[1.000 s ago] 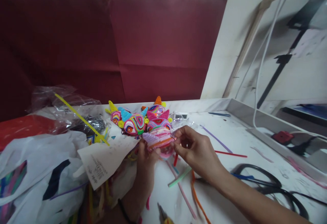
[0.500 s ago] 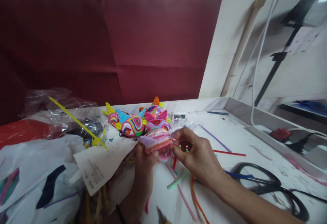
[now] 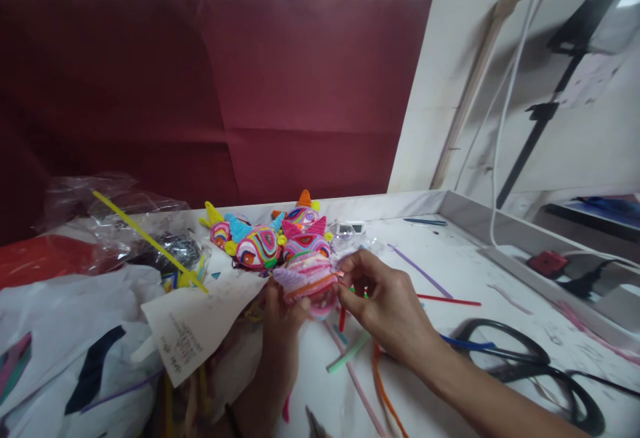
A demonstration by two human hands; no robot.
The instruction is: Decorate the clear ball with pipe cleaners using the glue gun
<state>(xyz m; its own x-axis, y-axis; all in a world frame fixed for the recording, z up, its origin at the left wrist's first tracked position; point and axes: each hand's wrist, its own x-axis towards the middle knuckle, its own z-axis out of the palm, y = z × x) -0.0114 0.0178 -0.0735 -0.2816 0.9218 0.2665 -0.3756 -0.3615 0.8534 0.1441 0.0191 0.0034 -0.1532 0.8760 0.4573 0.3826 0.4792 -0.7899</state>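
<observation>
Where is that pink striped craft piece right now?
The pink striped craft piece is at the centre of the head view, held above the white table between the left hand and right hand, just in front of the finished colourful figures.

Setting: informal craft worktable, home-type room. Evidence: white tabletop [image 3: 450, 271] strewn with loose pipe cleaners [image 3: 423, 271]; finished coiled pipe-cleaner figures [image 3: 260, 245] clustered at the tabletop's far edge; plastic bags [image 3: 75, 305] of supplies heaped at its left end; dark red paper backdrop [image 3: 225, 91] taped on the wall behind it; black cable [image 3: 525, 358] on its right part.
</observation>
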